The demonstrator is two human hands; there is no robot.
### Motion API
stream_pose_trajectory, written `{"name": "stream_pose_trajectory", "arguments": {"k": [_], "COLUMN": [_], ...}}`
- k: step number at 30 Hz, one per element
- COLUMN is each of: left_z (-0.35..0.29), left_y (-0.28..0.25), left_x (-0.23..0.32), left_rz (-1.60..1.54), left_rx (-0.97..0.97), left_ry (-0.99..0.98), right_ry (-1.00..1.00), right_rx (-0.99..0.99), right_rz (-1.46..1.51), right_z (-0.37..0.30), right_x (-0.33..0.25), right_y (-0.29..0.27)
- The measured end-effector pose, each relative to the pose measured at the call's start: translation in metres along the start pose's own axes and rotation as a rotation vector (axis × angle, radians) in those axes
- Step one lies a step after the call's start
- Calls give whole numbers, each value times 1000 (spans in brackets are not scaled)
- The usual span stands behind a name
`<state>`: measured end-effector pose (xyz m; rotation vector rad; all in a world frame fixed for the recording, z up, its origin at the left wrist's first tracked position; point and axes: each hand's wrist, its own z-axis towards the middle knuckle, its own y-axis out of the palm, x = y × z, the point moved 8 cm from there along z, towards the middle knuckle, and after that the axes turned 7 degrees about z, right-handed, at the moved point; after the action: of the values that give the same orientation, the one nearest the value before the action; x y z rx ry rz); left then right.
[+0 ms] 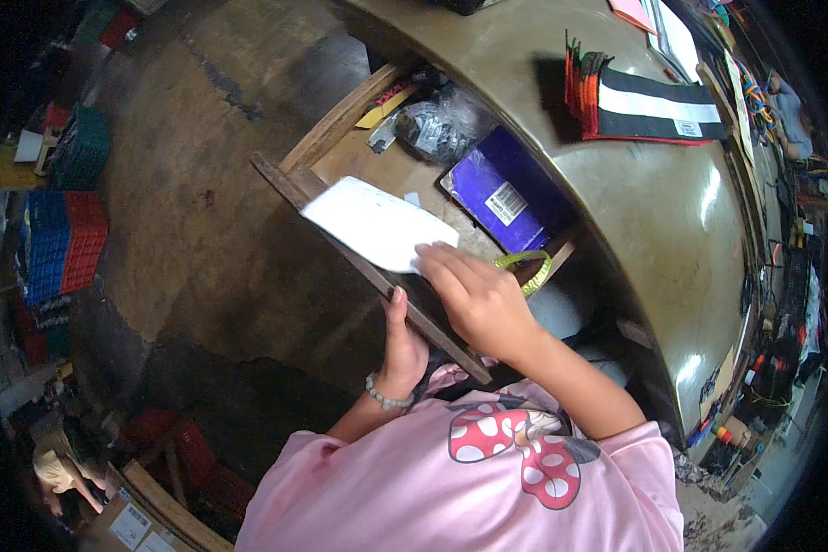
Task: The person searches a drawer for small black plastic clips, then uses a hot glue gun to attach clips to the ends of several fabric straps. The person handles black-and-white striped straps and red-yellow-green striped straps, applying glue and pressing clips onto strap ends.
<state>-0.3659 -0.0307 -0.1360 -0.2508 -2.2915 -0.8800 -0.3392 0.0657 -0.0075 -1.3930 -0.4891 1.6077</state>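
My right hand (pixel 483 304) is closed on the near end of a white piece of paper or thin pad (pixel 377 225), faintly marked along its far edge. The paper is tilted over an open wooden drawer (pixel 340 120), across its front board. My left hand (pixel 402 357), with a beaded bracelet at the wrist, is at the outside of that board, thumb up against it; its other fingers are hidden. Inside the drawer lie a purple box (pixel 501 189) with a white label, a clear plastic bag of dark things (pixel 437 127) and a yellow-green measuring tape (pixel 535 276) near my right hand.
The drawer juts from under a shiny brown tabletop (pixel 607 193). On it lies a stack of black-and-white strips (pixel 658 106) with red edges. Blue and red crates (pixel 64 241) stand at the left. A person (pixel 64 465) is at the lower left, near a cardboard box (pixel 124 524).
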Motion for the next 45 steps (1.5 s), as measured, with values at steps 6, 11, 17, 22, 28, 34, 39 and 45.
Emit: {"name": "stream_pose_trajectory", "arguments": {"k": [6, 11, 17, 22, 28, 34, 39, 45], "left_z": [-1, 5, 14, 11, 12, 13, 14, 10], "left_y": [11, 11, -8, -7, -2, 1, 6, 17], "left_x": [6, 9, 2, 3, 8, 9, 9, 9], "left_rz": [-14, -36, -44, -13, -35, -23, -27, -34], "left_rx": [19, 19, 146, 135, -23, -23, 55, -85], "left_ry": [-125, -88, -53, -42, -49, -20, 8, 66], "right_ry": [265, 13, 611, 729, 582, 632, 631, 774], "right_rx": [-410, -311, -251, -244, 36, -20, -191, -311], "right_rz": [-410, -64, -467, -310, -352, -315, -376, -377], "right_z": [17, 18, -9, -13, -14, -19, -14, -22], "right_x": [9, 14, 89, 110, 109, 101, 107, 121], "right_y": [41, 15, -31, -33, -49, -45, -35, -29]}}
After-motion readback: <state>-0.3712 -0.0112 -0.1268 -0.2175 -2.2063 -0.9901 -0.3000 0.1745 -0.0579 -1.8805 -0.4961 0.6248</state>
